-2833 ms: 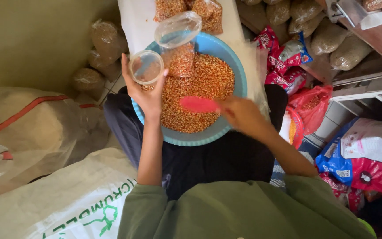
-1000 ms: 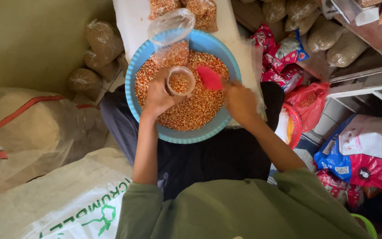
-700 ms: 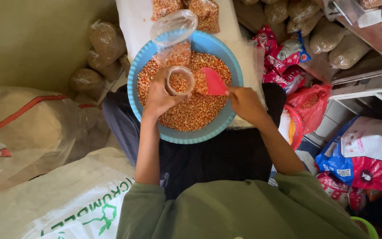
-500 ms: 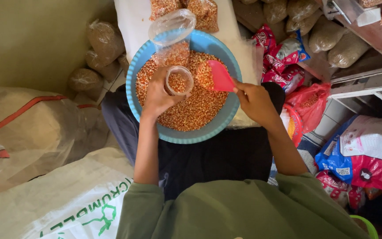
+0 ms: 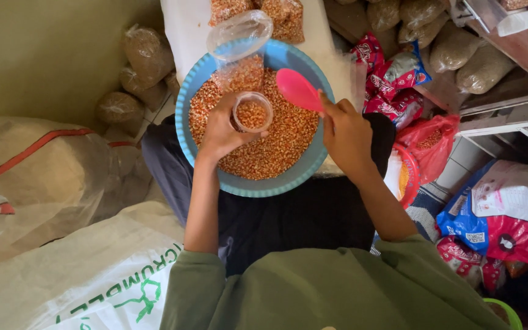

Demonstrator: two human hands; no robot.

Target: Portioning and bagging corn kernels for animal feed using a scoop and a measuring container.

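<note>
Left hand (image 5: 218, 131): fingers wrapping the small clear plastic cup (image 5: 252, 112), keeping it upright over the round blue basin (image 5: 186, 128).
Right hand (image 5: 346, 131): fingers pinching the pink plastic scoop (image 5: 299, 90), bowl raised to carry kernels.

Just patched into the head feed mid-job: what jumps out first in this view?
The big blue bowl heaped with orange corn kernels fills the centre, resting on the person's lap. Over it the left hand holds a small clear cup of kernels, and the right hand grips a bright pink scoop above the bowl's right side. An open clear plastic bag, partly filled with kernels, stands at the bowl's far rim.
</note>
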